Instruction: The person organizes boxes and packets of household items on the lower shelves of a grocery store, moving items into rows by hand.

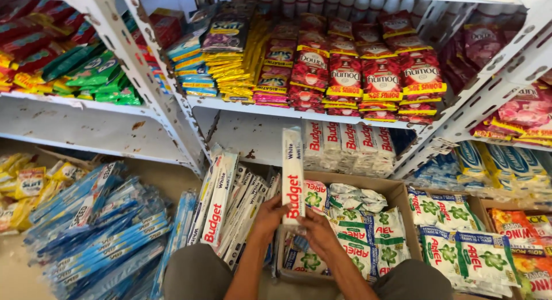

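Both hands close on the lower end of one long white soap bar pack [292, 173] with red lettering: the left hand [269, 216] wraps its near-left edge and the right hand [315, 226] pinches its near-right edge, so the pack stands upright between them, its top end reaching up toward the edge of the lowest shelf [259, 107].

Judging by how things lie, the work looks about midway. A row of the same white packs [351, 140] already stands far behind the held one, under that shelf, while a leaning stack of identical packs [230, 205] waits just left of the hands (several fanned out, none upright), so a good share seems unplaced.

Just beyond and right of the hands sits an open cardboard box [398, 192]. It holds white sachets with green and red print [368, 225], piled loosely to near the rim, with a few crumpled clear wrappers on top at the far side. A second carton [478, 203] touches it on the right and is filled with strips of the same green-printed sachets [460, 242]; further right lie orange and yellow packets [526, 231].

To the near left, blue strip sachets [103, 231] lie heaped on the floor, with yellow packets [23, 182] beyond them. On the shelf above hang dark red softener sachets [368, 76], yellow strips [244, 58] left of those, and green packets [95, 73] on the far-left shelf.
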